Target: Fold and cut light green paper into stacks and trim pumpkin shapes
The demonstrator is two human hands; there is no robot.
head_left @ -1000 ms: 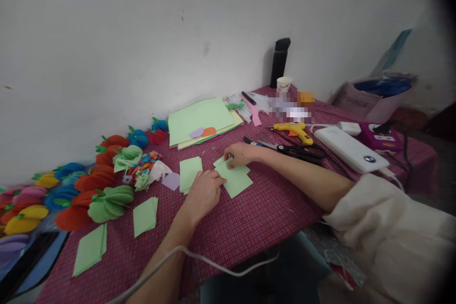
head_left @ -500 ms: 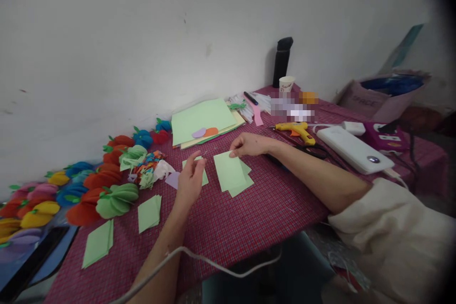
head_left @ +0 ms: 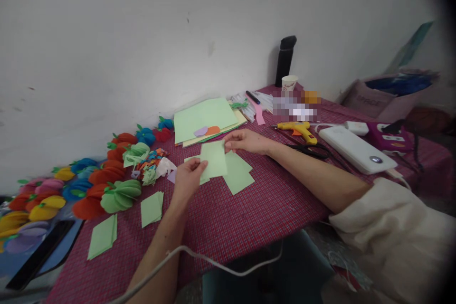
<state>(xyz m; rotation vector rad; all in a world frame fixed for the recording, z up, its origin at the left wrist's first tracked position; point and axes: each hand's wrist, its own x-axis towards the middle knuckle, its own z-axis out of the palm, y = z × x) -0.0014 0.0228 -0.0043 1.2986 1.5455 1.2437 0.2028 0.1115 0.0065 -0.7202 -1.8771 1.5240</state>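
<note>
The left hand [head_left: 188, 179] and right hand [head_left: 248, 141] pinch a green paper rectangle [head_left: 214, 160] by opposite edges, above the cloth-covered table [head_left: 228, 228]. Two small green stacks [head_left: 151, 210] already lie grouped to the left; more green pieces [head_left: 239, 179] remain fanned out beside the held one, their number hard to tell. Many layered paper ornaments [head_left: 121, 195] stand assembled, while large green sheets [head_left: 204, 116] lie still uncut behind.
</note>
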